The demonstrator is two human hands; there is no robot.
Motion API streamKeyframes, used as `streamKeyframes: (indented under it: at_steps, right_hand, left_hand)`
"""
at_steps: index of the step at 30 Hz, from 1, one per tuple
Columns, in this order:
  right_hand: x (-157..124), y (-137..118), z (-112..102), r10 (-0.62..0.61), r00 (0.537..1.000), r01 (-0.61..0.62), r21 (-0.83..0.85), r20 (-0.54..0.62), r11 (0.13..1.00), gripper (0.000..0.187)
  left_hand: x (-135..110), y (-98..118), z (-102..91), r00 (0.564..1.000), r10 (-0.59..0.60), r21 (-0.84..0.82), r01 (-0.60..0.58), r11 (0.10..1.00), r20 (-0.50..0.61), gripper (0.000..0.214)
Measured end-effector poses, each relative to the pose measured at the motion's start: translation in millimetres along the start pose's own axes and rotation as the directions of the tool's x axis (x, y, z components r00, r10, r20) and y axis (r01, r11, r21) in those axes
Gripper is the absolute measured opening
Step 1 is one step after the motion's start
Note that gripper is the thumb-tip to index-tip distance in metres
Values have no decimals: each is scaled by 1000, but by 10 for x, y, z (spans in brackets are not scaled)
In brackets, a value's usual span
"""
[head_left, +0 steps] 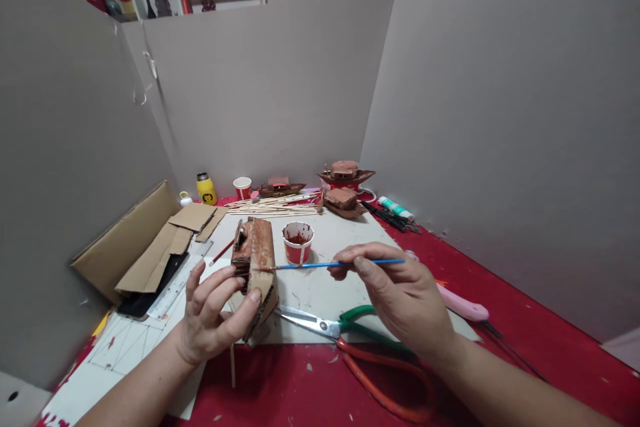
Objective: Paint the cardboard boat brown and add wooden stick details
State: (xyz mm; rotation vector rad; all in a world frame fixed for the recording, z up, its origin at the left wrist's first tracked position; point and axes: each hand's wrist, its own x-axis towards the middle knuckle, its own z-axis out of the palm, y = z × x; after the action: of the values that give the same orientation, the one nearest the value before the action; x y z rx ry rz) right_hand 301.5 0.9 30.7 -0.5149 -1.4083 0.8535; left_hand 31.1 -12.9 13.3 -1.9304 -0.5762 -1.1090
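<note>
My left hand grips a cardboard model boat by its near end, thumb on the side and fingers round the other face. The model is partly coated in reddish-brown paint, with bare cardboard at its near part. My right hand is closed on a thin blue paintbrush, held level. The brush tip touches the model's side. Just behind the brush stands a paper cup with brown paint inside. Beneath and between my hands lies a pair of scissors with green and red handles.
Thin wooden sticks and painted model boats are at the back. On the left are cardboard pieces and a ruler. A yellow bottle stands behind them. A pink-handled tool with a cord lies right. Grey panels enclose the table.
</note>
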Motion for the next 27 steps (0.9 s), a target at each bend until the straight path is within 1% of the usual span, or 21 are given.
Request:
streamKeyframes:
  at_steps: [3, 8, 11, 13, 15, 18, 20, 22, 24, 27]
  right_hand:
    - [14, -16, -4, -31, 999, 31, -26, -15, 999, 10]
    - [6, -76, 17, -47, 998, 48, -52, 33, 997, 11]
    - [24, -92, 30, -75, 997, 73, -92, -19, 993, 11]
    - [41, -81, 30, -72, 995, 64, -103, -75, 993, 12]
    - [46, -62, 24, -57, 994, 47, -96, -95, 994, 13]
    - [25, -52, 21, -55, 997, 52, -63, -55, 997, 12]
    - [10, -63, 26, -79, 997, 77, -61, -21, 995, 11]
    - [11, -76, 33, -106, 994, 105, -82, -15, 991, 11]
    - [26, -78, 34, -118, 992, 112, -109, -49, 988, 10]
    - [48, -67, 25, -101, 990, 89, -125, -99, 988, 10]
  left_hand:
    - [-4, 3, 6, 1000, 4, -1, -4, 1000, 5, 38]
    - [-5, 12, 14, 1000, 1, -9, -1, 1000, 7, 35]
    - [-3, 16, 13, 1000, 8, -2, -8, 1000, 12, 38]
    - [-1, 18, 12, 1000, 9, 4, -9, 1000, 16, 41]
    - [2, 19, 9, 1000, 8, 5, -8, 1000, 17, 41]
    - [11, 18, 5, 1000, 7, 3, -7, 1000, 8, 40]
    - [16, 16, 1, 1000, 11, 4, -11, 1000, 15, 40]
    - [19, 15, 0, 1000, 17, 4, -17, 1000, 23, 38]
    - [18, 17, 2, 1000, 21, 5, -21, 1000, 23, 37]
    - [17, 22, 10, 999, 25, -5, -24, 1000, 20, 36]
